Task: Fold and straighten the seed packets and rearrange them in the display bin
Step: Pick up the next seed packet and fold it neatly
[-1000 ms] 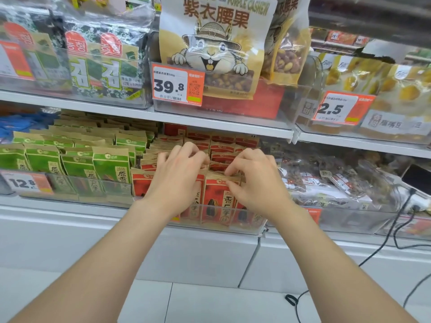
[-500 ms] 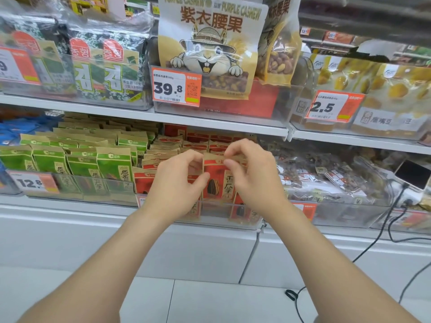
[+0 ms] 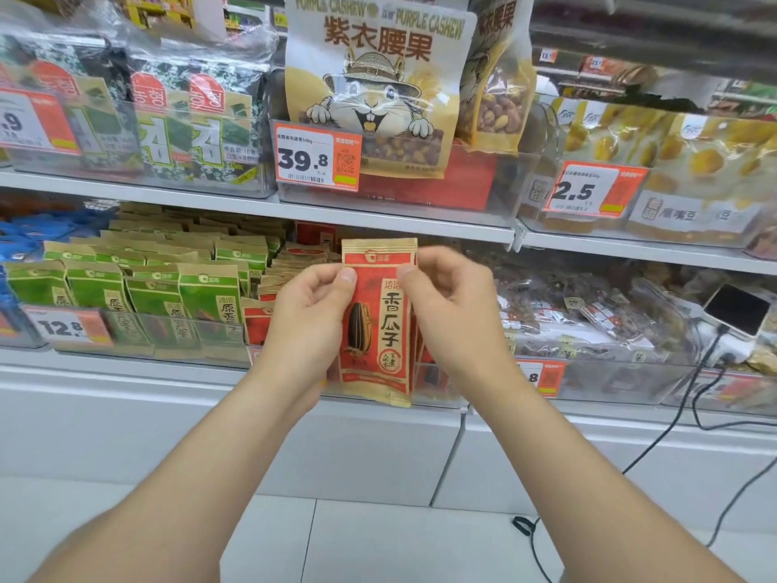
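- Your left hand [image 3: 311,313] pinches the upper left edge of the red and tan paper seed packet [image 3: 376,330]: thumb on the front, fingers curled behind.
- Your right hand [image 3: 450,313] pinches the upper right edge in the same way.
- Packet: upright, printed face towards you, held in front of the clear plastic display bin [image 3: 437,387].
- Versus 0.5 s ago: the packet sat lower, among its row; now it is raised, with its full face showing.
- Versus 1.0 s ago: both hands were down on the row's tops.
- The other red packets [image 3: 257,326] stand in the bin; green paper packets [image 3: 202,296] fill the neighbouring bin to the left.
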`<state>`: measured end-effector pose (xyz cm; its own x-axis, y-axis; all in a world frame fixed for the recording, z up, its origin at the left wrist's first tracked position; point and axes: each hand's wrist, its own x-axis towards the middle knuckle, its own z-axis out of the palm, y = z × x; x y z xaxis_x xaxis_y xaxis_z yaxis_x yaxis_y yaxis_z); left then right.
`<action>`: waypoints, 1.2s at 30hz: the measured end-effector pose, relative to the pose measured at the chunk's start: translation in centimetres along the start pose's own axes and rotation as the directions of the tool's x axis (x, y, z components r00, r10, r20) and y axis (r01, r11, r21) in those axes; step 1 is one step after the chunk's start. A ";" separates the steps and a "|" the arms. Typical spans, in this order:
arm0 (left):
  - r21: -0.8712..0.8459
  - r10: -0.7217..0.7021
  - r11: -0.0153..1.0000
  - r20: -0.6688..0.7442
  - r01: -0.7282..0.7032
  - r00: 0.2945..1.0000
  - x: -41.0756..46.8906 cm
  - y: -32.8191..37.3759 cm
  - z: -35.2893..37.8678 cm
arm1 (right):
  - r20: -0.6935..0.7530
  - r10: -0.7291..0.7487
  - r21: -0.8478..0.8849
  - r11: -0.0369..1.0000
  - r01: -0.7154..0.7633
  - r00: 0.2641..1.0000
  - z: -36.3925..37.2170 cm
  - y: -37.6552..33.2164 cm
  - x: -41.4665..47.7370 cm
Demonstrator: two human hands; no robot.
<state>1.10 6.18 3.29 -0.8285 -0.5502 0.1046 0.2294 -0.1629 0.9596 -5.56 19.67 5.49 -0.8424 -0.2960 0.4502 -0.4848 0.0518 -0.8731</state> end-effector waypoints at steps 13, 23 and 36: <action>0.305 -0.120 0.944 -0.043 0.127 0.992 -1.0 -0.5 0.7 | 0.251 0.368 0.043 0.920 -0.390 0.895 0.4 -0.1 -1.7; 0.145 -0.302 0.949 0.168 0.279 0.938 -1.1 0.0 1.3 | 0.174 0.266 -0.052 0.964 -0.261 0.948 1.5 2.1 -1.2; -0.084 -0.282 0.951 0.170 0.299 0.944 -1.8 0.0 0.7 | 0.249 0.222 -0.094 0.974 -0.204 0.943 0.9 1.6 -0.9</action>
<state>2.21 7.75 3.28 -0.9336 -0.3348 -0.1275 0.0133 -0.3881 0.9215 -5.36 19.14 3.46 -0.8433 -0.5049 0.1843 -0.3225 0.2009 -0.9250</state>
